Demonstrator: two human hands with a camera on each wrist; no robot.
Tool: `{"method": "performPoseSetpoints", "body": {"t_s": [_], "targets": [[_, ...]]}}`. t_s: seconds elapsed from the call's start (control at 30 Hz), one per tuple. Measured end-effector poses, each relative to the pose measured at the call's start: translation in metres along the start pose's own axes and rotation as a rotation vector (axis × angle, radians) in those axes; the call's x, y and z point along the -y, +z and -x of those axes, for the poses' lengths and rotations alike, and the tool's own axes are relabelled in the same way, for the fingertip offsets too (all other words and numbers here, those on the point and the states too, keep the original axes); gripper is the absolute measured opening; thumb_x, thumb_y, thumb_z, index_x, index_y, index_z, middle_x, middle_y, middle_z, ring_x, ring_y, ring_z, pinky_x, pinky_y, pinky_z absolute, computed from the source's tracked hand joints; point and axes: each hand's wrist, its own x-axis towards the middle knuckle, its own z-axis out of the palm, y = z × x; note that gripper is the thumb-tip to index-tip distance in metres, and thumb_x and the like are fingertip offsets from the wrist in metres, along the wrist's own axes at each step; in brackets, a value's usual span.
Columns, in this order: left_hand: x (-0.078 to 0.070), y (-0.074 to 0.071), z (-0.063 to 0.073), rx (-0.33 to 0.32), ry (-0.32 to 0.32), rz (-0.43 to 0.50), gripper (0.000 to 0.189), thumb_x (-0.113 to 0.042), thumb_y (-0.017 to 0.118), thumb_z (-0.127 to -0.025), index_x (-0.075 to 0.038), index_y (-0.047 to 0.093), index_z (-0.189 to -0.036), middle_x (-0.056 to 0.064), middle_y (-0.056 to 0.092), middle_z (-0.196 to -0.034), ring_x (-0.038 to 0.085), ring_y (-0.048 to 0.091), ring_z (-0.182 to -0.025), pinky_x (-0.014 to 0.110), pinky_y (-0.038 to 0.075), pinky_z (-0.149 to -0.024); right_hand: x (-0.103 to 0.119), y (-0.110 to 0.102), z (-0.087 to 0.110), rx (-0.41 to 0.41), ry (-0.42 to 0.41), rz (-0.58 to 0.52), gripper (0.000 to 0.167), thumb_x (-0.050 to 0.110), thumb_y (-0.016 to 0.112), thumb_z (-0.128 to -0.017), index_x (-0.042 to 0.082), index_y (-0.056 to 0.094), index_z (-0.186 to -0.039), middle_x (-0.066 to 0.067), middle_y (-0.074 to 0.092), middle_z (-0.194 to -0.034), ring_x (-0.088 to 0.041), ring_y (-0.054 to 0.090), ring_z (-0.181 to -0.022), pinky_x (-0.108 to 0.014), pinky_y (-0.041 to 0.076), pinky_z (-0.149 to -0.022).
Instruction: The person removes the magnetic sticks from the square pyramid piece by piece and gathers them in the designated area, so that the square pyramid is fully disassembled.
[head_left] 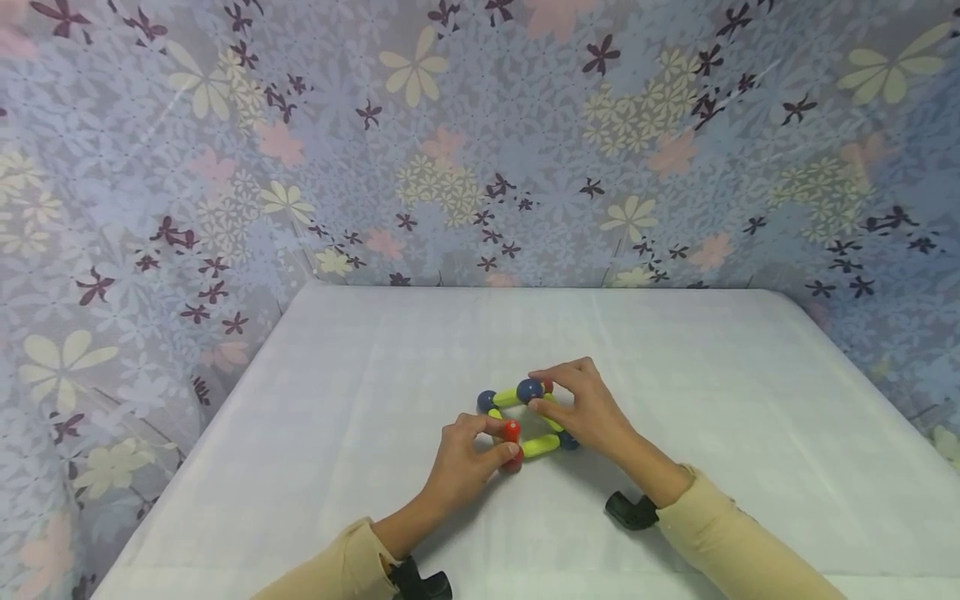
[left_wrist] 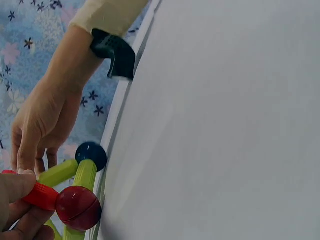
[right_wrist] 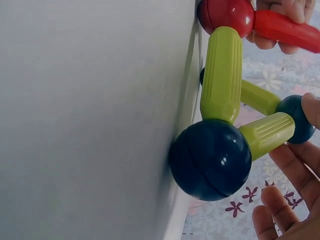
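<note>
A four-sided frame of yellow-green magnetic rods joined by balls lies on the white table. A red ball forms its near-left corner, and blue balls form the others. My left hand pinches a red rod between thumb and fingers. That rod rises from the red ball and touches it at its lower end. At the far right corner my right hand pinches a blue ball between thumb and index finger. Beside that ball shows a small red piece, mostly hidden by the fingers.
The white-covered table reaches back to a flower-patterned cloth, which also hangs at both sides. Black wrist mounts stick out beneath the beige sleeves, close above the tabletop.
</note>
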Motion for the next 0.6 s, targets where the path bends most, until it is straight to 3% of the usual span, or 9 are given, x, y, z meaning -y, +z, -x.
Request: {"method": "performPoseSetpoints", "body": {"t_s": [0.2, 0.33, 0.47, 0.6], "targets": [[0.0, 0.0, 0.001, 0.036, 0.005, 0.019, 0.023, -0.029, 0.073, -0.08, -0.017, 0.07, -0.1, -0.004, 0.069, -0.099, 0.017, 0.053, -0.105, 0.043, 0.037, -0.092, -0.002, -0.003, 0.003, 0.014, -0.018, -0.017, 0.04, 0.029, 0.074, -0.08, 0.019, 0.066, -0.118, 0.006, 0.062, -0.098, -0.014, 0.041, -0.1, -0.037, 0.041, -0.083], [0.002, -0.007, -0.004, -0.008, 0.001, 0.05, 0.025, -0.029, 0.068, -0.084, -0.017, 0.068, -0.106, -0.004, 0.068, -0.101, 0.017, 0.053, -0.108, 0.047, 0.038, -0.095, -0.002, -0.004, 0.004, 0.023, -0.009, -0.026, 0.039, 0.03, 0.073, -0.081, 0.021, 0.066, -0.118, 0.006, 0.062, -0.101, -0.014, 0.041, -0.101, -0.038, 0.042, -0.083], [0.007, -0.014, -0.019, -0.062, 0.006, 0.034, 0.024, -0.022, 0.067, -0.086, -0.015, 0.067, -0.109, 0.0, 0.067, -0.104, 0.019, 0.053, -0.106, 0.047, 0.038, -0.095, -0.003, -0.005, 0.004, 0.024, 0.006, -0.025, 0.039, 0.031, 0.073, -0.081, 0.022, 0.066, -0.118, 0.006, 0.063, -0.103, -0.014, 0.041, -0.101, -0.039, 0.042, -0.083], [0.013, -0.017, -0.038, -0.016, -0.003, -0.034, 0.031, -0.02, 0.068, -0.084, -0.016, 0.064, -0.115, 0.001, 0.066, -0.112, 0.02, 0.052, -0.11, 0.046, 0.039, -0.095, -0.003, -0.005, 0.003, 0.028, 0.006, -0.029, 0.038, 0.031, 0.073, -0.081, 0.022, 0.066, -0.117, 0.005, 0.064, -0.104, -0.014, 0.041, -0.101, -0.04, 0.042, -0.084]]}}
